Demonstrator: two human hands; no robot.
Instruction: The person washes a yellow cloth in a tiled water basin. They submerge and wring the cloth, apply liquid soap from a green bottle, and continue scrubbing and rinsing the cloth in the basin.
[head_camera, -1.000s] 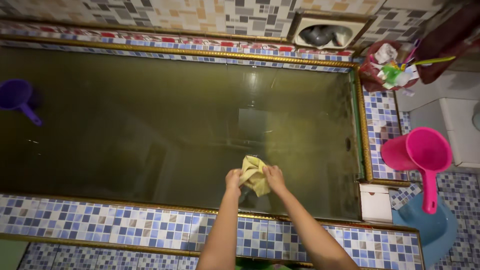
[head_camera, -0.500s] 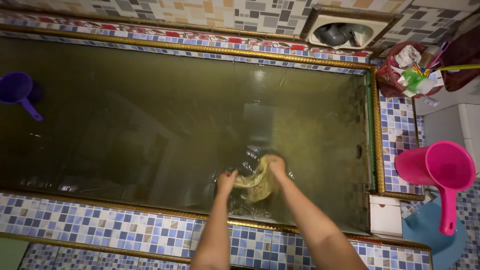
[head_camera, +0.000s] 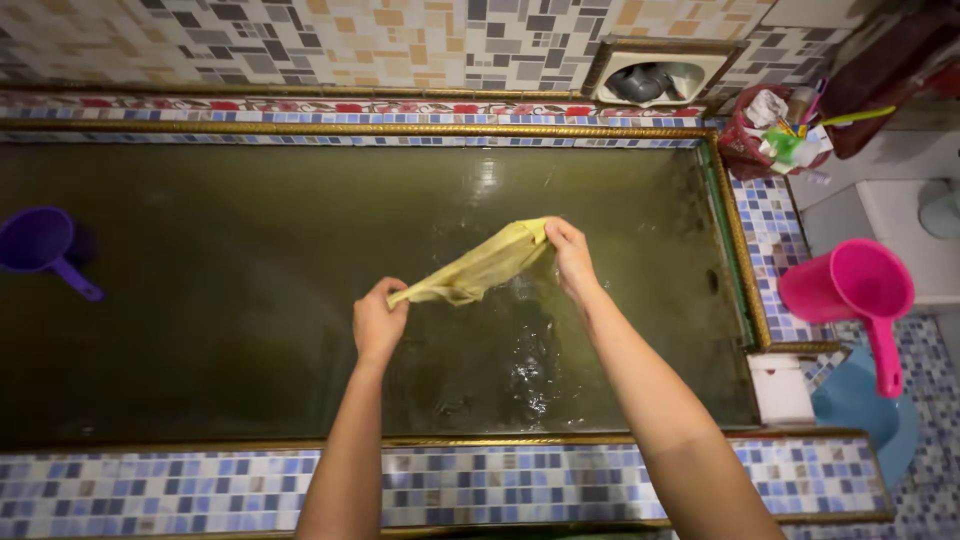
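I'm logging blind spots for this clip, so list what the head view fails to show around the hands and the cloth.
- Left hand: seen from the back, so its grip on the yellow cloth is hidden.
- Right hand: the cloth's end is bunched inside the fist.
- Water tank: murky water and ripples hide the bottom.
- Wall recess: contents too dark and small.
- Red basket: items too small and jumbled.

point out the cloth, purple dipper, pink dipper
cloth (head_camera: 480, 268), head view, middle of the stretched fabric
purple dipper (head_camera: 35, 240), head view, bowl
pink dipper (head_camera: 868, 281), head view, inside of the bowl
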